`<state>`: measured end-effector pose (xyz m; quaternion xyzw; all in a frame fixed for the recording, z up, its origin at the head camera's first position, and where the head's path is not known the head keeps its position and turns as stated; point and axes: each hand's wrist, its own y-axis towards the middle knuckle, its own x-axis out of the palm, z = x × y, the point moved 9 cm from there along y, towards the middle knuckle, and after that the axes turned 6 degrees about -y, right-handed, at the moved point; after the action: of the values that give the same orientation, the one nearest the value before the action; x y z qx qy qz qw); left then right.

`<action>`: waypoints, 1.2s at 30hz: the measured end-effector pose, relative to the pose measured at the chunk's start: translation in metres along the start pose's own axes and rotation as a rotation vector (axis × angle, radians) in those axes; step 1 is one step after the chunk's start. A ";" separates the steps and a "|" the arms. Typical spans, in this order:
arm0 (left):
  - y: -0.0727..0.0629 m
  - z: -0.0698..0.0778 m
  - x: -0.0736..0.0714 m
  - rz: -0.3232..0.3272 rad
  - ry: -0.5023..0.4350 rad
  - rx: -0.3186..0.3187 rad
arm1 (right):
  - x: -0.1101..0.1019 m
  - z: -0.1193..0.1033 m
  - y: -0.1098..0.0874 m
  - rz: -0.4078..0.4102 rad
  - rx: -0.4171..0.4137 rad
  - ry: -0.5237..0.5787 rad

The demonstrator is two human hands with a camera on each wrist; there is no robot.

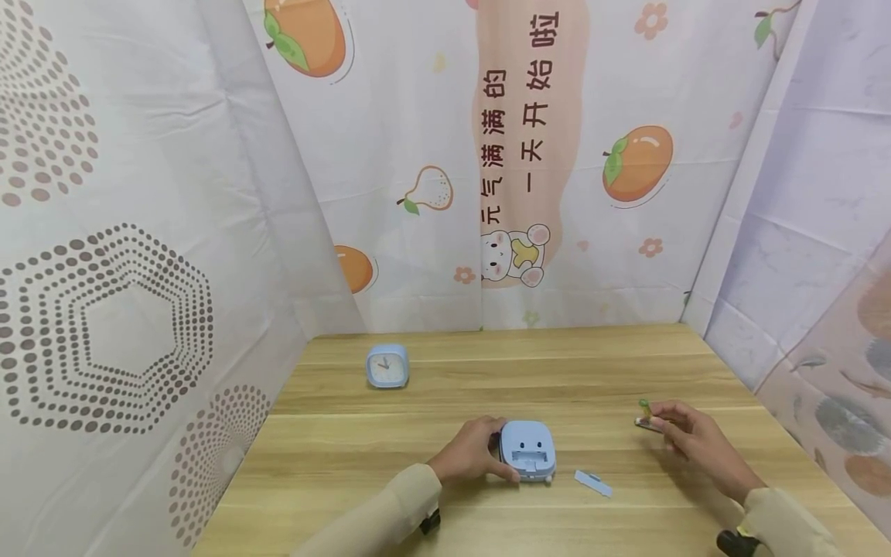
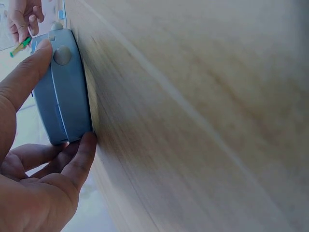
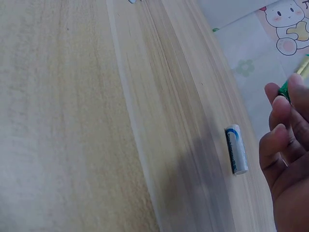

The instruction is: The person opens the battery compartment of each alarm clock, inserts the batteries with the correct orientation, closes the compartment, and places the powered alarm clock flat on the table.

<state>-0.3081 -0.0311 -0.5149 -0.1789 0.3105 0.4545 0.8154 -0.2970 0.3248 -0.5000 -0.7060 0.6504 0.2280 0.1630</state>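
A light-blue alarm clock [image 1: 527, 439] lies on its face on the table, its back up and its battery slot uncovered. My left hand [image 1: 468, 455] grips it from the left side, thumb at the near edge and fingers at the far edge. To the clock's right lies a small blue battery cover [image 1: 593, 483]. Farther right, my right hand [image 1: 704, 450] pinches a green and gold battery [image 3: 301, 66] between thumb and fingers, raised above the table. Beside that hand a white battery [image 3: 236, 150] with blue print rests on the wood.
Another small blue clock [image 1: 387, 367] stands upright at the back left of the wooden table [image 1: 334, 433], its dial facing me. Printed curtains [image 1: 418, 116] hang behind the table and along both sides.
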 end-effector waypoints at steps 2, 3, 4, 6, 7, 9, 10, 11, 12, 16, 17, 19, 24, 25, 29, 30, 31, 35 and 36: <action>0.000 0.001 0.000 0.000 -0.004 0.002 | 0.000 0.001 0.001 0.010 0.019 -0.030; 0.000 0.001 0.000 0.000 -0.005 0.003 | 0.000 0.002 0.002 0.014 0.036 -0.040; 0.000 0.001 0.000 0.000 -0.005 0.003 | 0.000 0.003 0.002 0.015 0.046 -0.052; 0.000 0.001 -0.001 0.000 -0.005 0.004 | 0.000 0.003 0.003 0.021 0.061 -0.065; 0.000 0.001 -0.001 -0.001 -0.005 0.007 | -0.001 0.003 0.003 0.026 0.069 -0.066; 0.001 0.001 -0.001 -0.002 -0.007 0.009 | -0.002 0.001 0.002 0.035 0.073 -0.068; 0.001 0.001 -0.001 -0.002 -0.008 0.012 | -0.003 -0.001 0.002 0.046 0.069 -0.071; 0.001 0.001 -0.001 -0.002 -0.009 0.015 | -0.004 -0.003 0.002 0.057 0.062 -0.073; 0.001 0.002 -0.001 -0.002 -0.008 0.018 | -0.005 -0.005 0.002 0.068 0.054 -0.069; 0.001 0.002 -0.001 -0.002 0.002 0.021 | -0.008 -0.010 0.001 0.101 0.002 -0.051; 0.001 0.002 -0.001 -0.002 0.004 0.020 | -0.008 -0.010 0.000 0.105 -0.007 -0.044; 0.001 0.002 0.000 -0.003 0.011 0.018 | -0.010 -0.010 0.000 0.113 -0.018 -0.025; 0.001 0.002 0.000 -0.004 0.012 0.023 | -0.012 -0.006 0.000 0.136 -0.002 0.044; 0.002 0.002 0.000 -0.004 0.010 0.025 | -0.012 -0.006 0.000 0.139 -0.004 0.052; 0.002 0.002 0.000 -0.001 0.004 0.026 | -0.013 -0.008 0.000 0.162 -0.015 0.043; 0.002 0.002 0.000 -0.001 0.004 0.027 | -0.013 -0.008 0.000 0.165 -0.017 0.036; 0.002 0.002 0.000 -0.002 0.004 0.028 | -0.012 -0.008 0.000 0.167 -0.016 0.030; 0.002 0.002 0.000 -0.003 0.008 0.040 | -0.012 -0.006 0.001 0.172 0.000 0.006; 0.002 0.002 0.001 -0.003 0.010 0.044 | -0.012 -0.006 0.001 0.172 0.005 0.001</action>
<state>-0.3088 -0.0282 -0.5135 -0.1638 0.3244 0.4455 0.8182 -0.2975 0.3314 -0.4888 -0.6471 0.7095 0.2390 0.1442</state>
